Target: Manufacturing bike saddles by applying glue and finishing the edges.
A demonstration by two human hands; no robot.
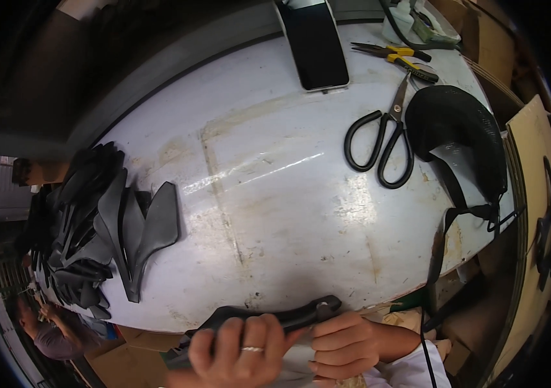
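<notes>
Both hands are at the table's near edge on a long black, leather-like piece (288, 317) with a rounded, turned-up right end. My left hand (243, 352), with a ring on one finger, is closed around its left part. My right hand (346, 346) is curled closed at its right end, knuckles up. The fingers hide much of the piece's lower side. To the left lies a heap of similar black shaped pieces (78, 213), with pointed flat ones (161, 216) at its right side.
On the white table (275, 161) lie black-handled scissors (396, 116), yellow-and-black pliers (398, 53), a phone (317, 52) and a black curved item with straps (460, 123). A small bottle (401, 19) stands at the far right. Another person (62, 339) is at the lower left.
</notes>
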